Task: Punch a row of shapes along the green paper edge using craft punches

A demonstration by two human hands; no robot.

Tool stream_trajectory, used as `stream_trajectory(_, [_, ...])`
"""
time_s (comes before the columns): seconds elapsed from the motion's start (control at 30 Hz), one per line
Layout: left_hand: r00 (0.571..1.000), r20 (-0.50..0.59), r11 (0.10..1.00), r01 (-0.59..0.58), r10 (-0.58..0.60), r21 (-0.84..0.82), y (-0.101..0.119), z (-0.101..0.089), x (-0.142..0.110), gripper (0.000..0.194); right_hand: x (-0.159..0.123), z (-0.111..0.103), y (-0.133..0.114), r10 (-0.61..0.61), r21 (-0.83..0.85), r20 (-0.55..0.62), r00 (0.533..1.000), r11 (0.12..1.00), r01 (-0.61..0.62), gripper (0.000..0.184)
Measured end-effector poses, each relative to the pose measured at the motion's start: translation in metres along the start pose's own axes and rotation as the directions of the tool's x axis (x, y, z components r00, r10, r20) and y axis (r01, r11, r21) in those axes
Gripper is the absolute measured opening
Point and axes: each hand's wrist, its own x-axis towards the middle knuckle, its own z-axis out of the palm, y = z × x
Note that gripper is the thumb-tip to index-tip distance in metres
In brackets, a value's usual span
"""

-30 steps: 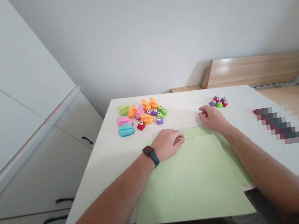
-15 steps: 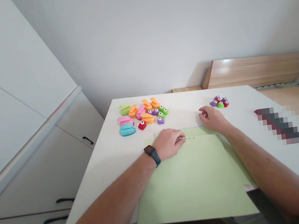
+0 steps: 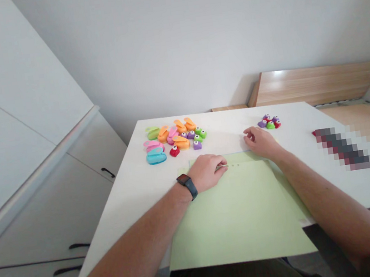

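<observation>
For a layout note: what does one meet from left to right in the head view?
Uppermost curved black handle, turquoise oval plastic punch, small red plastic punch, left hand, right hand, long dark pixelated item.

Soft, even light; small glare on wooden headboard (image 3: 321, 81), faint shadow on wall (image 3: 171, 44) beside. Edges stretched; pixelated patch (image 3: 343, 148) right; lower-right corner blurred.

Plain pale wall (image 3: 171, 44) rising beyond the left hand (image 3: 206, 172), softly lit; out to that hand's left, white cabinets (image 3: 13, 190) showing 3 dark handles (image 3: 107, 172); white table (image 3: 127, 197) spreading beneath; and there, beyond and right of the right hand (image 3: 257, 141), a wood-grain board (image 3: 318, 82) catches light above a pale wooden surface (image 3: 361, 120)!
</observation>
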Motion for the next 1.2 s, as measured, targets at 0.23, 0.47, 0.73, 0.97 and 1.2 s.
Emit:
stream_trajectory(0.23, [1.000,-0.009,1.000,0.006,-0.006,-0.014,0.0012,0.0006,-0.0004,0.015,-0.0007,0.0001,0.0000,-0.004,0.006,-0.002,1.000,1.000,0.004,0.026])
stream_trajectory(0.47, [0.999,-0.033,1.000,-0.003,0.003,-0.012,-0.0002,0.0030,-0.0011,0.015,-0.0013,-0.0009,-0.0024,0.003,-0.004,0.008,1.000,1.000,-0.003,0.026])
stream_trajectory(0.73, [1.000,-0.019,1.000,0.023,-0.023,-0.006,0.0037,0.0009,-0.0016,0.017,-0.0002,-0.0002,-0.0017,-0.007,-0.025,0.013,1.000,1.000,0.007,0.027])
stream_trajectory(0.97, [1.000,-0.019,1.000,0.019,-0.019,-0.009,0.0042,0.0007,-0.0014,0.017,-0.0002,-0.0012,-0.0029,0.004,-0.026,0.024,1.000,1.000,-0.004,0.028])
stream_trajectory(1.2, [1.000,-0.024,1.000,0.004,-0.004,0.005,0.0022,0.0015,-0.0015,0.017,-0.0019,-0.0028,-0.0050,0.013,-0.013,0.018,1.000,1.000,-0.013,0.026])
